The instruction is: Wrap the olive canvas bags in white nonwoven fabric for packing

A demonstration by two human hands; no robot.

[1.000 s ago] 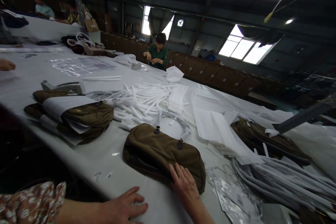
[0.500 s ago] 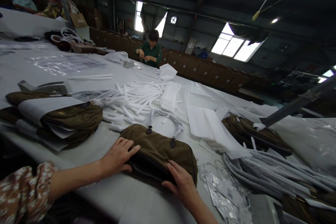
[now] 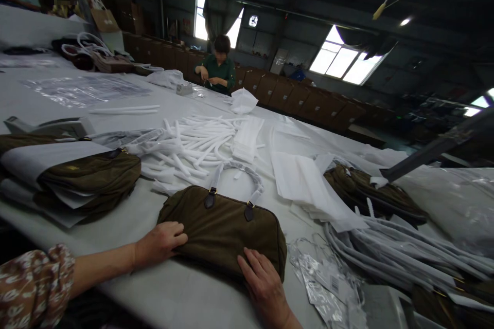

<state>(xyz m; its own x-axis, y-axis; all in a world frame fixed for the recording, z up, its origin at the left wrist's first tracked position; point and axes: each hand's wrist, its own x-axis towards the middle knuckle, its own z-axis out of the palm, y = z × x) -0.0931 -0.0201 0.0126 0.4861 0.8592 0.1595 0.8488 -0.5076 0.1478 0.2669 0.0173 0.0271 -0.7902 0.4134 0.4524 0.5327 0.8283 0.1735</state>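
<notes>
An olive-green handbag point(image 3: 227, 231) lies on the table in front of me, its front panel smooth and facing up. Its wrapped handle point(image 3: 252, 177) arches away from me, fixed by dark leather tabs. At the bag's left lower corner, my left hand point(image 3: 162, 241) is closed on the fabric, fingers curled. My right hand point(image 3: 264, 282) lies on the lower right part of the front, fingers stretched out and fairly flat; its thumb is mostly hidden. The bag's opening is out of sight.
Stacked olive bags with white sheets point(image 3: 77, 169) stand to the left. White padding rods point(image 3: 204, 139) lie behind the handbag. On the right are white sheets point(image 3: 304, 180), clear packets with tags point(image 3: 328, 282) and long grey strips point(image 3: 378, 247). Across the table sits a person in green point(image 3: 218, 67).
The bag's dark open mouth, facing me before, is now covered by the front panel. My left hand has moved down and left and curled its fingers; the right hand is slightly lower.
</notes>
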